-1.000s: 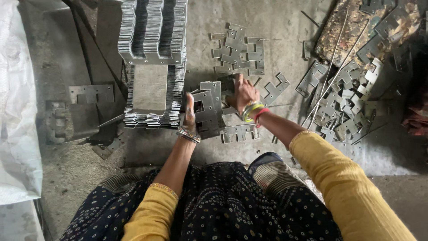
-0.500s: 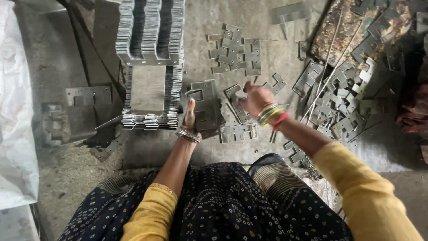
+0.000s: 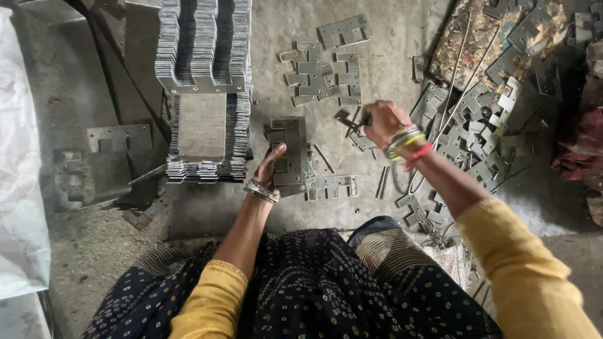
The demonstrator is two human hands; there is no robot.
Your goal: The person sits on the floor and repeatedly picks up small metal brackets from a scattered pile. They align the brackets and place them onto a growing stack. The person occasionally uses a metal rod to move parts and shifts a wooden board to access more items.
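Grey, dusty concrete is the floor where we sit, and stamped metal lies almost everywhere on it. Our left hand rests with fingers closed along the left edge of a small stack of flat grey notched steel plates, which stands on the floor just ahead of our knees, near the centre. Our right hand, at about 1 o'clock from that stack, is closed on one small dark metal piece and holds it above the floor. At 11 o'clock rises a tall ribbed pile of thin stamped steel sheets, close beside the small stack. At 12 o'clock we see a loose group of similar flat grey plates, and at 3 o'clock a wide heap of scattered plates with thin wire rods. A white plastic sack fills the left border at 9 o'clock. The dark dotted skirt covers our lap.
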